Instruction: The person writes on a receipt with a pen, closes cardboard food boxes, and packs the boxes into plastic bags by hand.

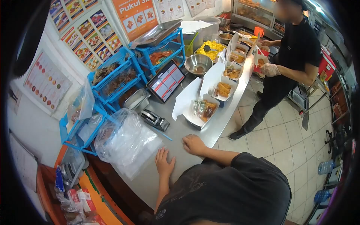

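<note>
My left hand [164, 162] rests on the metal counter [179, 158], fingers stretched out beside a pile of clear plastic bags [129, 140]. To its right, my right hand [193, 144] lies on the counter with its fingers curled in, and nothing shows in it. Just beyond the right hand is the nearest open white food box [198, 120], holding fried food and a clear packet [198, 107]. More open boxes with fried food [224, 89] stand in a row behind it. A tape dispenser [154, 120] and a thin blue stick [165, 135] lie near the bags.
A tablet [166, 81] leans beside a steel bowl [198, 65]. Blue baskets [116, 77] line the wall side. Across the counter, a co-worker in dark clothes [296, 48] holds a food box in a gloved hand [270, 70]. A yellow food tray [210, 50] sits farther back.
</note>
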The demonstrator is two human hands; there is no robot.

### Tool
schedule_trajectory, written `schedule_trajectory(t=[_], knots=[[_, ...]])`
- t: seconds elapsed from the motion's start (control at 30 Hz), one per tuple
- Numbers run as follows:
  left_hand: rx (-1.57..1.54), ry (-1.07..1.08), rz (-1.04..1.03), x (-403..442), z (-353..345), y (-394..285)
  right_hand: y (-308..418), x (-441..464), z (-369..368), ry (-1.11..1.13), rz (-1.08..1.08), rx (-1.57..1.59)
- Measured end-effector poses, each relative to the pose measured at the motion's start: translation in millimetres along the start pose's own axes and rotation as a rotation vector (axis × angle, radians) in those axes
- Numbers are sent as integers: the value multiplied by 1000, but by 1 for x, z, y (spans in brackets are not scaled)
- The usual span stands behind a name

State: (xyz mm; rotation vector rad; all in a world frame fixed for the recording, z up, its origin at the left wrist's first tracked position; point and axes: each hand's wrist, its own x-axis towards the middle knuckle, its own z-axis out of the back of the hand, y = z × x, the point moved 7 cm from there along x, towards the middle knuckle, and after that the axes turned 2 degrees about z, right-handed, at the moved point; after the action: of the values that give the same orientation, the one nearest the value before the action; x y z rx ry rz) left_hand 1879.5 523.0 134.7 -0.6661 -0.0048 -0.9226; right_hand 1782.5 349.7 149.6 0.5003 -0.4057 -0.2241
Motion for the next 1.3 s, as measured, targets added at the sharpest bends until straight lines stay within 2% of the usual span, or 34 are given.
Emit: schedule_trajectory(t=[0.1, 0.23, 0.37, 0.47, 0.5, 0.6, 0.63, 0.73, 1.03, 1.13, 1.23, 1.3], knots=[[-16, -4, -3, 3, 1, -1, 1, 0, 4, -50, 33, 20], [-27, 0, 8, 1, 1, 3, 15, -16, -1, 59, 104, 320], [-39, -12, 21, 2, 1, 5, 45, -50, -34, 557, -123, 765], [-54, -11, 21, 2, 1, 6, 40, -67, -43, 614, -287, 980], [-54, -9, 24, 1, 1, 6, 28, -73, -54, 590, -463, 1110], [-45, -13, 23, 0, 3, 4, 30, -70, -47, 606, -540, 1104], [-41, -18, 17, -1, 2, 5, 33, -67, -46, 574, -463, 1091], [-37, -26, 9, -2, -1, 5, 37, -67, -46, 590, -416, 1095], [-12, -9, 32, -2, 0, 3, 34, -68, -42, 533, -407, 1095], [-21, -11, 41, -1, 1, 0, 27, -62, -18, 288, -192, 874], [-26, -11, 54, 0, 1, -1, 1, -56, 19, 33, -176, 562], [-24, -6, 56, 0, 3, -2, -16, -54, 30, 8, -171, 424]])
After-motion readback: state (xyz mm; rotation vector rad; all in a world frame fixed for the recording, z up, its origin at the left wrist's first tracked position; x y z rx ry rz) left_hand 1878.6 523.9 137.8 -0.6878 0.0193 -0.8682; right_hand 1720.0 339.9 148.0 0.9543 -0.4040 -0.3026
